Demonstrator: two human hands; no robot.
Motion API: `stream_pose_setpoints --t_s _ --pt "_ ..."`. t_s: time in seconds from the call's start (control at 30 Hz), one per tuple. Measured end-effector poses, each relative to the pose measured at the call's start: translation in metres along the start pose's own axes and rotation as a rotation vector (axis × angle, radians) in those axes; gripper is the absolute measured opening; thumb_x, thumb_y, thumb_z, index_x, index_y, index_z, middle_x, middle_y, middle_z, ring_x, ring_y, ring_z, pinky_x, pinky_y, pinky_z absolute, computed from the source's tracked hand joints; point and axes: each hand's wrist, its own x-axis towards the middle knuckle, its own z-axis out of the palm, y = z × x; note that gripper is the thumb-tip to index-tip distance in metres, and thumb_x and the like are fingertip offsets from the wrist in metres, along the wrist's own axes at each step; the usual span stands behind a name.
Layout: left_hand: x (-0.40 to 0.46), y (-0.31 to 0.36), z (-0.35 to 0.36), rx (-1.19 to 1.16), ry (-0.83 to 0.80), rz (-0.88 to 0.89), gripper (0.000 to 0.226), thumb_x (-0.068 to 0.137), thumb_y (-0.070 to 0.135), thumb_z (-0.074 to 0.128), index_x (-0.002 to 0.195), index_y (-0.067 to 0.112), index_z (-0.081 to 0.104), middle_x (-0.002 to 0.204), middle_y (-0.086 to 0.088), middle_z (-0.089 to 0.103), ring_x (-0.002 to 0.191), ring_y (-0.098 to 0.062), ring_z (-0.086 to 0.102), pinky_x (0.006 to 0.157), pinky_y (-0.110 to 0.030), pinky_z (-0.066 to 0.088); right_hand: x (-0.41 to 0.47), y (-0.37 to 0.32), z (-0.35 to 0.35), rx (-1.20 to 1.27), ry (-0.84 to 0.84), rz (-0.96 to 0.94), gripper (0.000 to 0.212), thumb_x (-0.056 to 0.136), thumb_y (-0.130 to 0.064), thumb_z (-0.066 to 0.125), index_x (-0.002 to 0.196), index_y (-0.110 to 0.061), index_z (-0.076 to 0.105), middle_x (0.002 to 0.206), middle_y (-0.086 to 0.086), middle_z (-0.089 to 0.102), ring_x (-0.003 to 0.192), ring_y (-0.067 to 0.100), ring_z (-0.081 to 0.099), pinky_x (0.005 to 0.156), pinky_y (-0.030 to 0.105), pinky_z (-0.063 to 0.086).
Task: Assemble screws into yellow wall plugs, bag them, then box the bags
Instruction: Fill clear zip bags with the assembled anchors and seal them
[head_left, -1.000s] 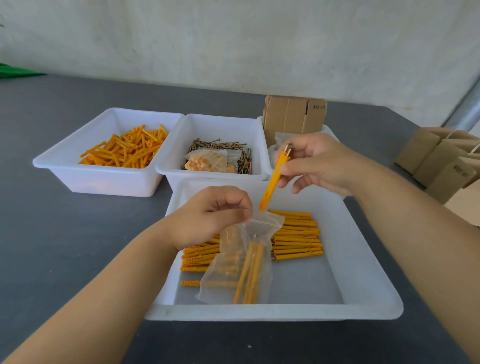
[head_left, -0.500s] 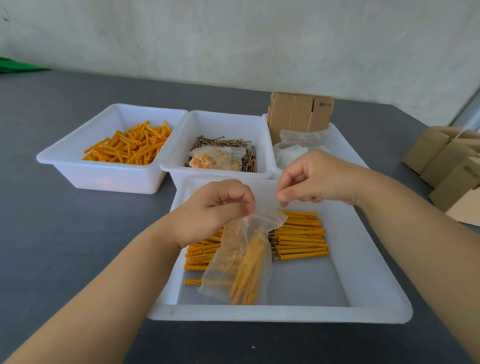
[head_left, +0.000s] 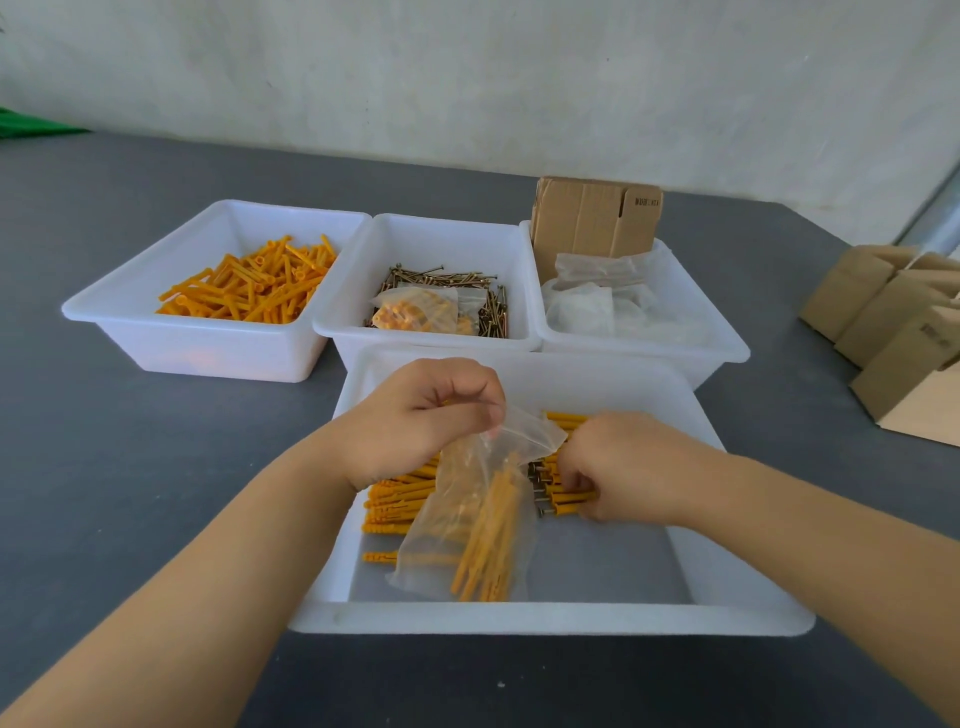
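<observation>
My left hand (head_left: 421, 415) pinches the top edge of a clear plastic bag (head_left: 478, 514), which hangs into the near white tray (head_left: 545, 618) with several yellow plugs with screws inside it. My right hand (head_left: 623, 467) is down on the row of assembled plugs (head_left: 558, 496) lying in the tray, its fingers curled around them. More assembled plugs (head_left: 395, 499) lie under and left of the bag.
At the back stand three white bins: loose yellow plugs (head_left: 249, 286), screws (head_left: 447, 291) with a filled bag on top, and empty bags (head_left: 623, 306) with flat cardboard (head_left: 592, 218). Folded cardboard boxes (head_left: 893, 322) lie on the grey table at right.
My right hand dropped the plug it held into the bag, then moved down to the row of plugs in the tray. My left hand kept holding the bag.
</observation>
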Motion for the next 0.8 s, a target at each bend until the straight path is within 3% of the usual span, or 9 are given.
stream_pose_setpoints --t_s 0.13,0.2,0.3,0.37,0.47,0.57,0.67,0.8 --pt "-0.001 0.000 0.000 -0.001 0.002 0.001 0.020 0.088 0.018 0.056 0.080 0.002 0.064 0.079 -0.021 0.055 0.072 -0.019 0.049 0.069 -0.026 0.041 -0.001 -0.009 0.002 -0.033 -0.047 -0.025 0.014 0.079 -0.012 0.063 0.073 -0.018 0.051 0.070 -0.001 0.046 0.069 0.019 0.045 0.052 0.028 0.031" --pt "-0.001 0.000 0.000 0.001 0.004 0.000 0.019 0.088 0.017 0.056 0.080 0.002 0.064 0.078 -0.017 0.055 0.073 -0.016 0.049 0.070 -0.024 0.042 -0.001 -0.013 0.003 -0.047 -0.072 -0.028 0.014 0.079 -0.011 0.063 0.078 -0.017 0.050 0.074 -0.002 0.046 0.071 0.019 0.045 0.049 0.027 0.030" --pt "-0.001 0.001 0.001 0.004 0.001 0.002 0.018 0.088 0.017 0.056 0.079 0.004 0.064 0.076 -0.010 0.054 0.072 -0.012 0.050 0.070 -0.020 0.042 0.000 -0.019 0.007 -0.073 -0.098 -0.046 0.011 0.082 -0.013 0.064 0.090 -0.015 0.055 0.089 0.003 0.057 0.076 0.019 0.048 0.058 0.029 0.037" --pt "-0.001 0.001 0.000 0.000 0.001 0.000 0.018 0.088 0.018 0.056 0.079 0.004 0.064 0.075 -0.010 0.055 0.072 -0.012 0.050 0.069 -0.020 0.042 -0.001 -0.021 0.008 -0.073 -0.104 -0.053 0.012 0.083 -0.013 0.063 0.094 -0.014 0.058 0.088 0.003 0.055 0.075 0.018 0.047 0.058 0.029 0.037" --pt "-0.001 0.000 0.000 -0.003 0.002 0.001 0.020 0.088 0.018 0.056 0.080 0.002 0.064 0.076 -0.010 0.055 0.072 -0.011 0.049 0.069 -0.019 0.041 -0.003 -0.012 0.002 -0.004 -0.061 -0.020 0.012 0.077 -0.013 0.064 0.078 -0.016 0.052 0.077 0.002 0.052 0.069 0.020 0.047 0.052 0.029 0.035" --pt "-0.001 0.000 0.000 0.001 0.001 -0.006 0.020 0.088 0.018 0.056 0.082 0.002 0.065 0.076 -0.011 0.055 0.072 -0.012 0.049 0.068 -0.019 0.041 -0.010 0.009 -0.013 0.235 -0.007 0.060 0.015 0.073 -0.014 0.070 0.078 -0.020 0.057 0.074 -0.006 0.058 0.069 0.014 0.054 0.059 0.027 0.043" --pt "0.000 -0.001 -0.001 0.003 -0.011 -0.010 0.019 0.089 0.018 0.056 0.082 0.004 0.065 0.076 0.000 0.056 0.072 -0.010 0.050 0.068 -0.018 0.042 -0.019 0.032 -0.033 0.602 0.120 0.143 0.016 0.073 -0.007 0.071 0.082 -0.020 0.065 0.073 -0.004 0.068 0.058 0.001 0.062 0.055 0.018 0.046" --pt "0.000 -0.001 0.000 -0.005 -0.014 -0.014 0.017 0.089 0.018 0.056 0.079 0.008 0.065 0.074 0.009 0.056 0.070 -0.004 0.050 0.068 -0.014 0.040 -0.025 0.057 -0.056 0.990 0.288 0.188 0.014 0.087 -0.001 0.068 0.087 -0.014 0.069 0.073 0.005 0.075 0.065 0.016 0.073 0.053 0.021 0.053"
